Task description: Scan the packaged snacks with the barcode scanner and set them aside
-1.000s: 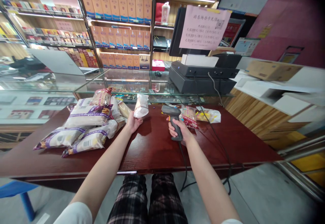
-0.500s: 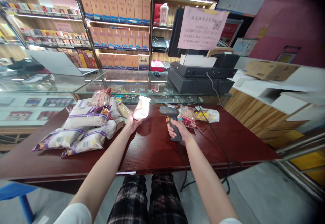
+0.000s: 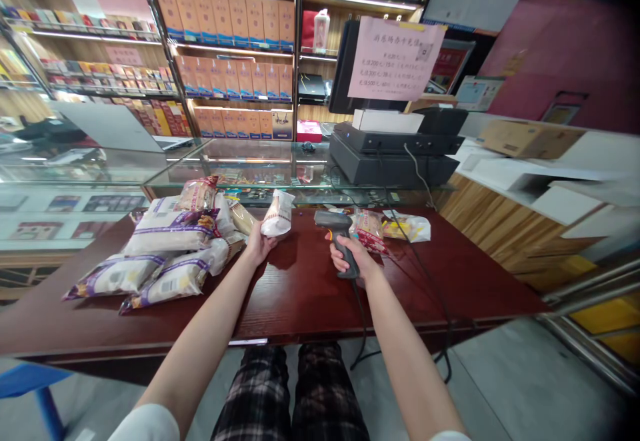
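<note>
My left hand [image 3: 261,244] is closed on a small white packet [image 3: 278,213], held up just above the dark red table [image 3: 295,294]. My right hand [image 3: 354,258] wraps round the grip of a black barcode scanner [image 3: 334,220], whose head points left toward the packet. A cable hangs from the scanner's handle. Left of my left hand lies a heap of white-and-purple food bags [image 3: 170,231], with a clear-and-red bag [image 3: 197,194] on top. Behind the scanner, at the right, are a red-and-clear bag [image 3: 368,228] and a white-and-yellow packet [image 3: 407,228].
Beyond the table stands a glass display counter [image 3: 240,151] with a laptop [image 3: 107,124]. A black cash drawer [image 3: 385,161] carries a monitor with a pink paper sign [image 3: 395,58]. A loose cable [image 3: 425,268] crosses the table's right side. A blue stool [image 3: 33,381] is at lower left.
The bright glare on the white packet is gone, and its printed side shows more clearly. Both hands stay nearly where they were, still gripping the packet and the scanner.
</note>
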Demonstrator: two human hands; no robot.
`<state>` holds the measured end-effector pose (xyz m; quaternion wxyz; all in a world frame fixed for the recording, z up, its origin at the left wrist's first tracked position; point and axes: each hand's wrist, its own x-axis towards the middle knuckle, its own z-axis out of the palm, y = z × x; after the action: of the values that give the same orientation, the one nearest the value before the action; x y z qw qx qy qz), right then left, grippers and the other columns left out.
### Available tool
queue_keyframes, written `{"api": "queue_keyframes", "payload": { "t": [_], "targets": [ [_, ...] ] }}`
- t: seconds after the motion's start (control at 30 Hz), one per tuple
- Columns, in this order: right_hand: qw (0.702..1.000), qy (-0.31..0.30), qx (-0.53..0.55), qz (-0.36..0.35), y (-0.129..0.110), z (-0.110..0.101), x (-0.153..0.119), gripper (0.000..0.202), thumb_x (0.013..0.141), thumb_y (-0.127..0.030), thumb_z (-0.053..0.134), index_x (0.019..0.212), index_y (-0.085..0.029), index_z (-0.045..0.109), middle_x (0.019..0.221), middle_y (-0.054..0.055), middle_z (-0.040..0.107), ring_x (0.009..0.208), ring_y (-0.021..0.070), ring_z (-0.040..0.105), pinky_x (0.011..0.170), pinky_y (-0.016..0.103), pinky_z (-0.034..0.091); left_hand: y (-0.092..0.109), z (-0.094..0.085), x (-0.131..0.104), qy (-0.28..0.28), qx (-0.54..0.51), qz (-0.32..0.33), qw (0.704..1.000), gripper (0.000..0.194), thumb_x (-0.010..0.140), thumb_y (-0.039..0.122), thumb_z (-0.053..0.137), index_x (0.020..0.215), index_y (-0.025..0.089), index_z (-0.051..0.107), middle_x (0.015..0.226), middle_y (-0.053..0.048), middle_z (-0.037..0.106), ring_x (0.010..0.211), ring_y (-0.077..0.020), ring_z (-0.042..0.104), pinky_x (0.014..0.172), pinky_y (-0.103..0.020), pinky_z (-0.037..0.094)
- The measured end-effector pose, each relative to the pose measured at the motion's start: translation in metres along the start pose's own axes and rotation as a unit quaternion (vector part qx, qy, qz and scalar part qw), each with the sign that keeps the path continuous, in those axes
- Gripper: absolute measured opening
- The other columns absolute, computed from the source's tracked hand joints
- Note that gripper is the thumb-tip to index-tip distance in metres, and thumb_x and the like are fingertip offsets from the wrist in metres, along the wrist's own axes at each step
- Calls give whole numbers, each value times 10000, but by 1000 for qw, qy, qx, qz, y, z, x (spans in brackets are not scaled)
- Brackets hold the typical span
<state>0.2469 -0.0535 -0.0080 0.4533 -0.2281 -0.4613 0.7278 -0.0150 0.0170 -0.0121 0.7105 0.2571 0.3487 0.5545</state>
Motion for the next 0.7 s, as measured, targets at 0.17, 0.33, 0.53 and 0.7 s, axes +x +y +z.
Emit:
{"api": "queue_keyframes", "payload": {
  "t": [0.17, 0.33, 0.53, 0.7],
  "targets": [
    [1000, -1, -17, -9, 1, 1, 0, 238, 880, -402, 566, 971, -195, 492, 565, -87, 480, 325, 52, 351, 345, 192, 352, -2, -3, 4, 9, -23, 27, 999, 272, 921, 263, 312, 821, 150, 538, 533, 21, 521, 299, -62, 290, 322, -196, 231],
    [1000, -2, -16, 6, -1, 2, -1, 250, 880, -408, 566, 981, -191, 494, 562, -85, 483, 327, 50, 346, 346, 189, 353, 0, 1, 5, 18, -33, 33, 999, 259, 917, 232, 327, 804, 140, 541, 536, 13, 531, 311, -62, 322, 309, -182, 213],
    [1000, -12, 0, 8, -3, 3, -1, 265, 885, -424, 553, 1018, -207, 481, 564, -91, 476, 318, 48, 314, 335, 182, 326, 1, 1, 4, 73, -4, 58, 996, 219, 883, 277, 406, 768, 146, 539, 536, 24, 524, 342, -63, 371, 310, -176, 230],
    [1000, -7, -3, 9, -2, 1, -1, 285, 883, -439, 561, 1027, -203, 488, 571, -92, 473, 318, 45, 313, 342, 187, 328, -1, -3, 4, 80, -3, 84, 993, 149, 818, 311, 515, 765, 172, 526, 570, 43, 535, 413, -67, 452, 345, -156, 284]
  ]
}}
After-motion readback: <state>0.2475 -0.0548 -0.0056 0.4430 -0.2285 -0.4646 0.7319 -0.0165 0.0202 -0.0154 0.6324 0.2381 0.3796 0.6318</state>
